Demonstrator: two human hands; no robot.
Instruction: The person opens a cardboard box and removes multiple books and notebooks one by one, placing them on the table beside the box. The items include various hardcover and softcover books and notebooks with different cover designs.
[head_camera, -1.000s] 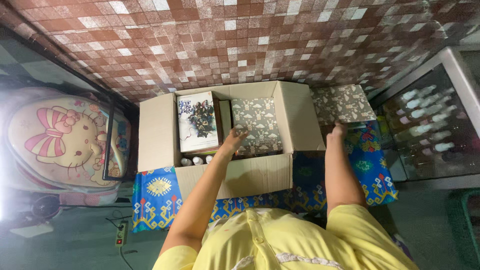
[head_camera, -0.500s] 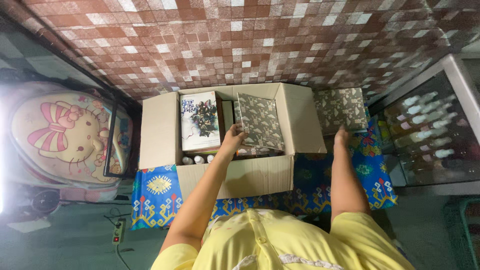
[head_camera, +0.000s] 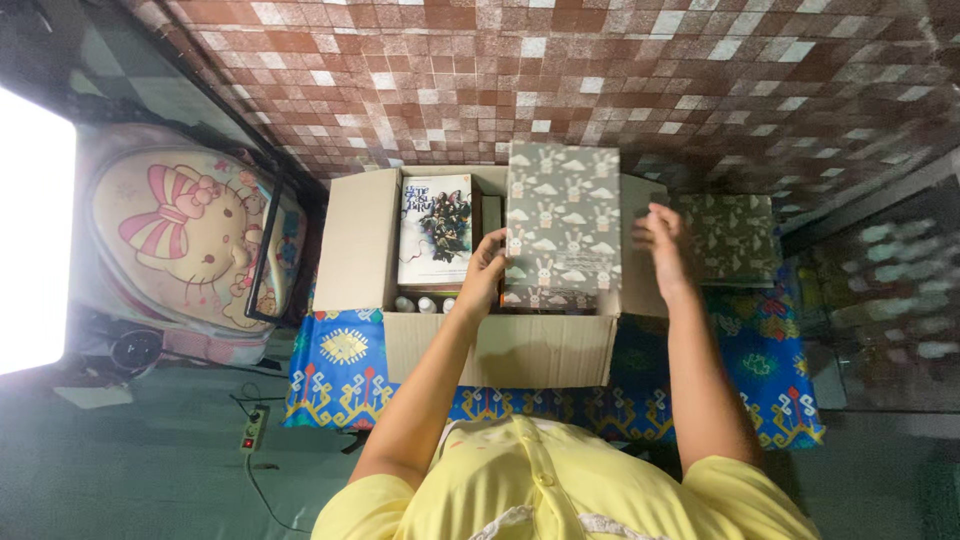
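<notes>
Floor (head_camera: 600, 70) of small brown, red and white mosaic tiles fills the upper part of the view. Cloth (head_camera: 340, 370), blue with yellow and red patterning, lies spread beneath the work area. Backpack (head_camera: 180, 240), pink with a bow-wearing cartoon cat, rests at the left beside the cloth. Cardboard box (head_camera: 500, 350), flaps open, sits on the cloth directly in front of the person in a yellow shirt (head_camera: 520, 480). Grey wrapped parcel (head_camera: 562, 225), printed with white rabbits and clouds, is held tilted up over the box's right half. Second grey parcel (head_camera: 730, 235) of like paper lies flat just right of the box. Book (head_camera: 436, 230) with a dark illustrated cover lies inside the box's left half. Left hand (head_camera: 485, 275) grips the raised parcel's lower left edge, fingers curled. Right hand (head_camera: 663, 240) is at its right edge, fingers partly bent; whether it grips cannot be told. Small bottle caps (head_camera: 420, 303) show at the box's near inner wall.
</notes>
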